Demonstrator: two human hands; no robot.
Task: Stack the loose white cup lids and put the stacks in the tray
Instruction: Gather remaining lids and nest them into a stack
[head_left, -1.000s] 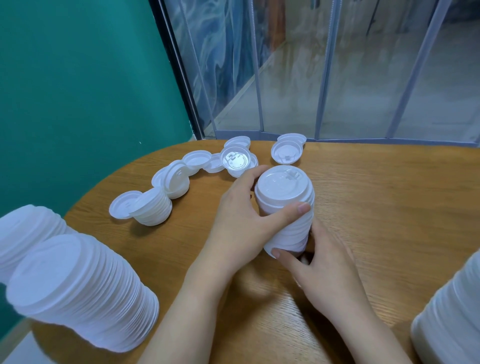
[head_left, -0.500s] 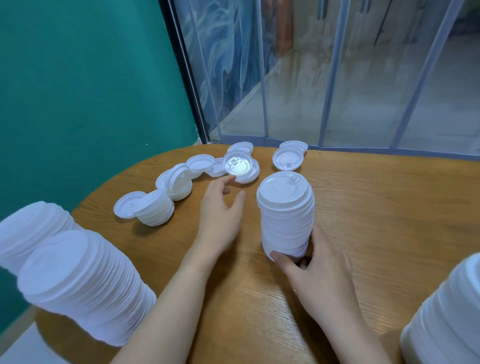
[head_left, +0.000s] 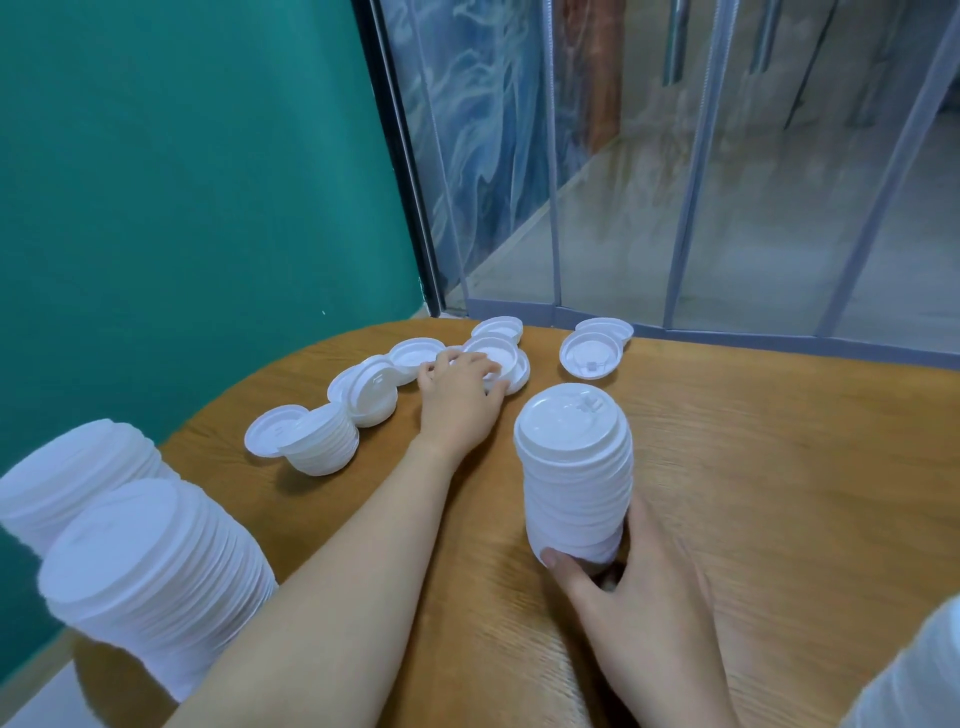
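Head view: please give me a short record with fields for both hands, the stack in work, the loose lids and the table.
left hand: reaches to the far lids, fingers resting on an upturned lid
right hand: grips the tall stack at its base
tall stack: upright on the table, lids dome up
loose lids: scattered at the far edge, some nested
table: round, wooden
tray: not in view

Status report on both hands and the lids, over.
Left hand on loose lids. Right hand grips lid stack at base. No tray in view.
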